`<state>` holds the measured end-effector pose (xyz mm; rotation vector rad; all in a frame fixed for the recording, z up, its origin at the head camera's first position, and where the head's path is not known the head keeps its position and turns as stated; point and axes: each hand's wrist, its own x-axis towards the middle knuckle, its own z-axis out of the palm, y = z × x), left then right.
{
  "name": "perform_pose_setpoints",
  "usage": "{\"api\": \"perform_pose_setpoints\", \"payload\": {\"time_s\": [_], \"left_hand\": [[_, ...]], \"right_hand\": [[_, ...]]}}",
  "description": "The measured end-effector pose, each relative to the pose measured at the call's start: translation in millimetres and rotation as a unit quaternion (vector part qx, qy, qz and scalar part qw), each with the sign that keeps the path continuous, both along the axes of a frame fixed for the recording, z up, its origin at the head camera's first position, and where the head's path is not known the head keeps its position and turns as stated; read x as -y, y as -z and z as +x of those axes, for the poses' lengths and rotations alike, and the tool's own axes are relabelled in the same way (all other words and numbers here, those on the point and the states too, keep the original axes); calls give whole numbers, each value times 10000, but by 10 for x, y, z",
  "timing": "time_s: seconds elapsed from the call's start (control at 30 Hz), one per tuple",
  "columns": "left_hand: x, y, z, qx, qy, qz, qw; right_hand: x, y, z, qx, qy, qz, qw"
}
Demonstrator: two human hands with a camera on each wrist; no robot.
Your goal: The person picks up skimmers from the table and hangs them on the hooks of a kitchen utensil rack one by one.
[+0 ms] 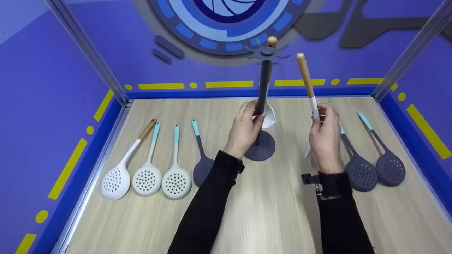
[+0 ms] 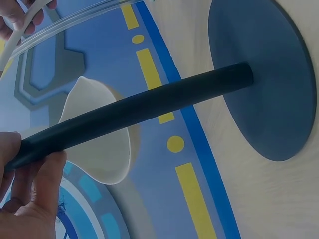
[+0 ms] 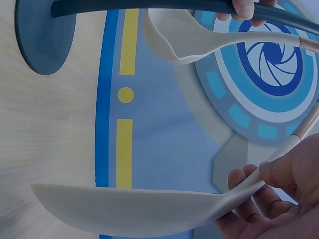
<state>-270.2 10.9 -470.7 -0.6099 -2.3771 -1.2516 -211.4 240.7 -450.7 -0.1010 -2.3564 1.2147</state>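
Note:
A dark utensil stand [image 1: 260, 146] rises from the middle of the wooden table, with a slotted disc at its top. My left hand [image 1: 255, 115] grips its pole [image 2: 139, 112] about halfway up. A white ladle [image 1: 269, 117] with a wooden handle hangs from the disc, its bowl [image 2: 99, 144] just behind the pole. To the right, my right hand [image 1: 319, 114] pinches a white spatula [image 1: 304, 76] by its neck. The spatula's wooden handle points up towards the disc, and its blade [image 3: 129, 209] hangs down above the table.
Several skimmers lie in a row on the left: a white one with a wooden handle [image 1: 116, 180], two white ones [image 1: 146, 180] with teal handles, and a dark one [image 1: 203, 169]. Two dark skimmers [image 1: 360, 173] lie on the right. Blue walls enclose the table.

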Motion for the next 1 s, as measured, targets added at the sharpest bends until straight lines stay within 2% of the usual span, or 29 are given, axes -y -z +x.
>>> {"api": "perform_pose_setpoints", "payload": {"time_s": [0.33,1.0], "left_hand": [[-14,-49,2,170,-103,154,9997],[-73,-205,53,194,-502,-1,9986]], "right_hand": [[5,-55,-58,-76,-173,-27,9998],[51,-151,-114,-69,-422,-72,9991]]}}
